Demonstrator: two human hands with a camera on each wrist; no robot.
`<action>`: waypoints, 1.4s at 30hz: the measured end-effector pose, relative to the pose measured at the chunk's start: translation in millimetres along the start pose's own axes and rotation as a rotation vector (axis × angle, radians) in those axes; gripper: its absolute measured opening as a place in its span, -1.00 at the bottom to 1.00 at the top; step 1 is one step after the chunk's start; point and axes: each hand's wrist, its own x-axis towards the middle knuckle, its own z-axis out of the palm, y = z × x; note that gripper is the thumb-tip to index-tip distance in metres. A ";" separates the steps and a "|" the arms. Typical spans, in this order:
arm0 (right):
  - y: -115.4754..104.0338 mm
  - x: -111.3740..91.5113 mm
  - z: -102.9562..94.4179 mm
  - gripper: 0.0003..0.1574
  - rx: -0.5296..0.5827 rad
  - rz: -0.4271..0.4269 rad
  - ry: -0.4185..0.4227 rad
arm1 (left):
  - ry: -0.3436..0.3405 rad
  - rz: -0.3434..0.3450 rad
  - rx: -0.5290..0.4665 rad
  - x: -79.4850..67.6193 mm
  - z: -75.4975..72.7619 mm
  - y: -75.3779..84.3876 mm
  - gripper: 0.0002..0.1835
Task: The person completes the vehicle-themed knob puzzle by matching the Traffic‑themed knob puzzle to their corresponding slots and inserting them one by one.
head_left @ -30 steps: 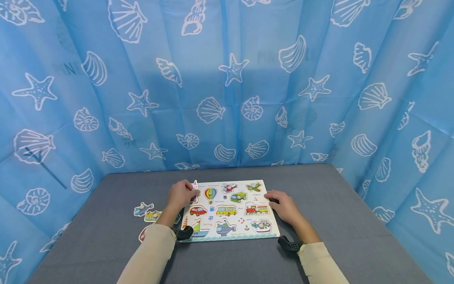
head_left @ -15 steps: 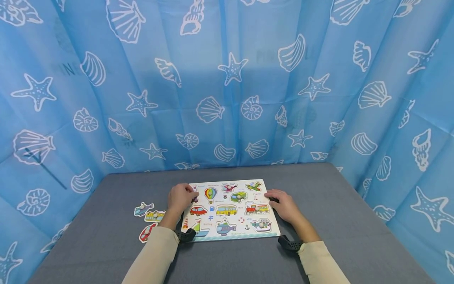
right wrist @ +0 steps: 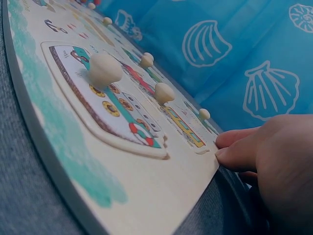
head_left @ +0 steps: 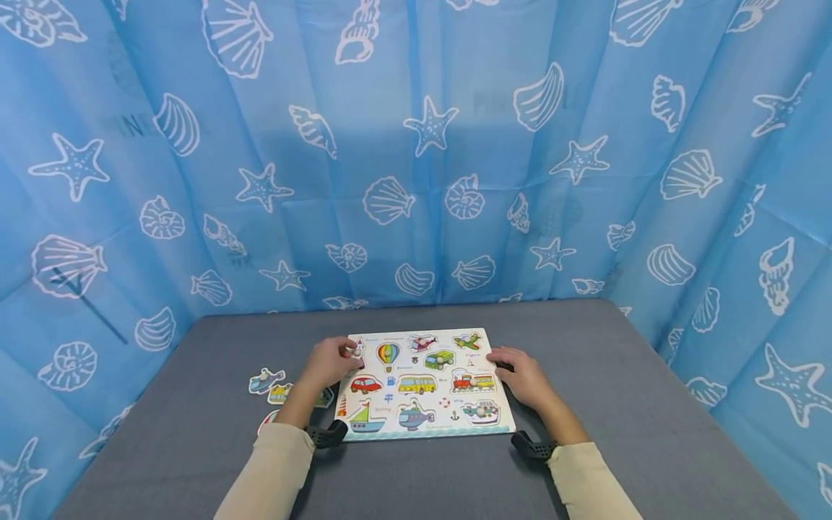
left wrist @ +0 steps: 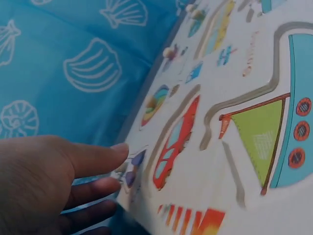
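A wooden peg puzzle board (head_left: 425, 363) with vehicle pictures lies on the table. At its far left corner, the rocket piece (head_left: 360, 353) lies at its printed place. My left hand (head_left: 328, 362) is beside that rocket, thumb and fingers spread around its knob with a gap visible in the left wrist view. My right hand (head_left: 525, 377) holds the board's right edge, thumb and index finger at the rim in the right wrist view. Knobs stand on the ship piece (right wrist: 105, 105) and the train piece (right wrist: 181, 127). The car recess (left wrist: 177, 142) and sailboat recess (left wrist: 259, 139) show no knobs.
Several loose pieces lie left of the board: a blue aircraft-like piece (head_left: 266, 380), a yellow bus piece (head_left: 280, 393), a partly hidden red piece (head_left: 268, 419) and a green-edged piece (head_left: 325, 397). A blue shell-patterned curtain (head_left: 429, 217) hangs behind the grey table (head_left: 422, 480).
The rocket piece came down from a shifted position into its place on the board. My left hand then loosened and drew slightly left. My right hand stayed at the board's edge.
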 end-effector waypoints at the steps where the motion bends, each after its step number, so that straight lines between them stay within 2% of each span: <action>1: 0.1 -0.1 0.0 -0.62 -0.004 -0.002 0.000 | -0.016 0.009 -0.011 -1.1 -1.7 0.1 -0.64; 7: 0.3 -0.1 0.8 -0.62 -0.006 0.003 -0.002 | -0.061 0.073 0.021 -11.1 -6.1 -1.3 -0.68; 15: 0.1 -0.1 0.1 -0.62 -0.012 0.006 0.002 | -0.022 0.160 0.065 -25.0 -15.1 -5.9 -0.73; 20: 0.3 0.3 0.3 -0.63 -0.020 0.006 0.005 | -0.020 0.202 0.092 -33.7 -23.9 -11.9 -0.83; 25: 0.1 0.7 1.1 -0.63 -0.025 -0.004 0.006 | -0.036 0.157 0.155 -43.6 -33.0 -18.4 -0.87; 30: 0.8 0.1 0.3 -0.62 -0.020 -0.001 0.004 | -0.040 0.067 0.265 -49.8 -39.1 -22.2 -0.76; 36: 0.5 -1.6 0.2 -0.63 -0.026 0.005 -0.003 | -0.053 -0.007 0.331 -56.0 -38.9 -25.3 -0.62; 42: 0.7 -0.4 0.8 -0.61 -0.008 0.008 -0.011 | -0.013 -0.076 0.403 -58.1 -36.8 -29.0 -0.53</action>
